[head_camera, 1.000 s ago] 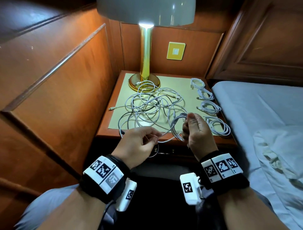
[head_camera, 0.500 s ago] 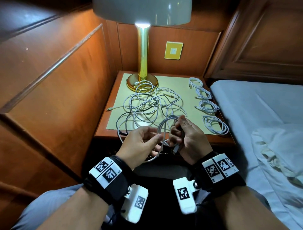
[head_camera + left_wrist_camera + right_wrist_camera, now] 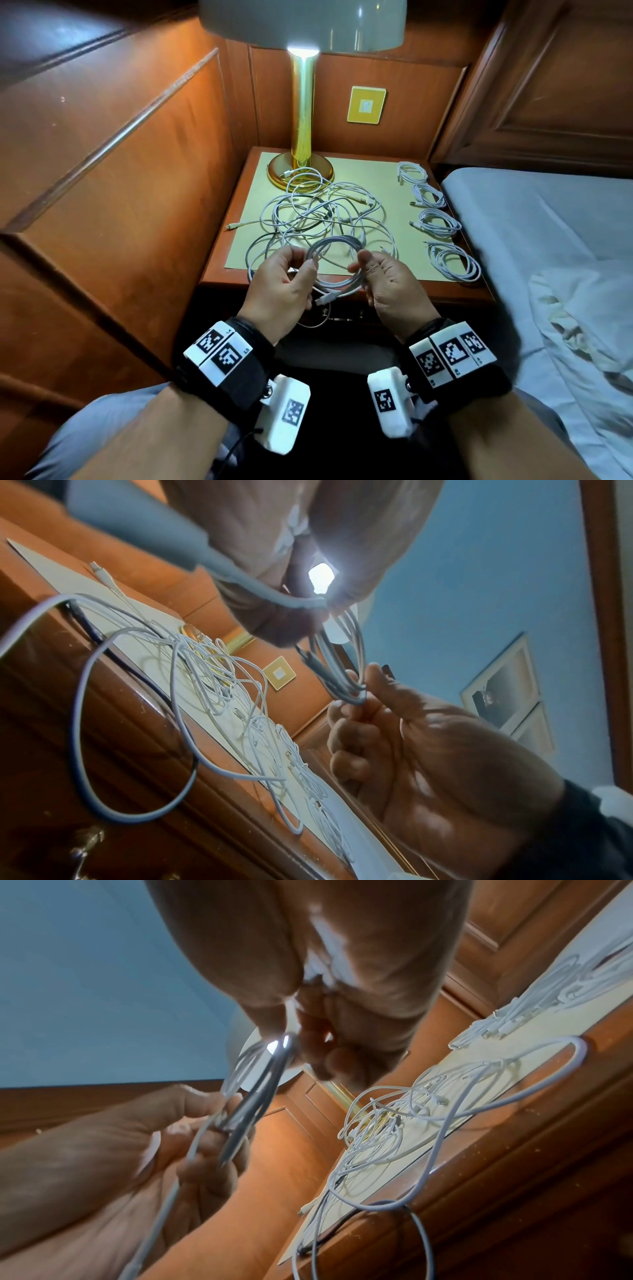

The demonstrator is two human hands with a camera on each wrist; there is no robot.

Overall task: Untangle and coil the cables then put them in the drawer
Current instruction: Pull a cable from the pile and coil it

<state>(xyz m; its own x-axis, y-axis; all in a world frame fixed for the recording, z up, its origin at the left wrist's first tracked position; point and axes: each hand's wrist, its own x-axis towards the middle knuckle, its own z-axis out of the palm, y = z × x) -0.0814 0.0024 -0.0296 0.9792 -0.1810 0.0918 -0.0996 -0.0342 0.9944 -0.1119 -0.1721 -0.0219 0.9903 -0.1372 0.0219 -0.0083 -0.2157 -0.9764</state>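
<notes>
Wood panelling [image 3: 113, 178] wraps the corner where I sit, with a bed [image 3: 534, 246] on my right under pale sheets. Between them stands the worktop [image 3: 219, 274], a small wooden nightstand topped with a cream mat [image 3: 380, 178]. At its far edge a brass lamp [image 3: 303, 113] is lit, and a yellow wall plate [image 3: 365, 104] sits on the panel behind it.

Across the middle of the mat sprawls the tangled pile of cables [image 3: 322, 216], mostly white with one dark lead, some loops drooping over the near edge of the worktop. One plug end [image 3: 233, 226] pokes out to the left of the heap. Along the right side of the mat, four coiled cables [image 3: 435, 222] lie in a row, apart from the tangle and from each other.

Both hands are raised above the near edge of the worktop, holding between them the coil [image 3: 337, 263] I am winding, a hoop of several white turns. My left hand [image 3: 284, 287] pinches the left side of the hoop between thumb and fingertips, the other fingers curled. My right hand [image 3: 390, 287] pinches the right side the same way; the left wrist view shows the strands caught between thumb and forefinger. A loose connector end [image 3: 323, 300] hangs from the bottom of the hoop, between my hands. On the dark front below the worktop I can just make out a metal drawer handle [image 3: 342, 318].
</notes>
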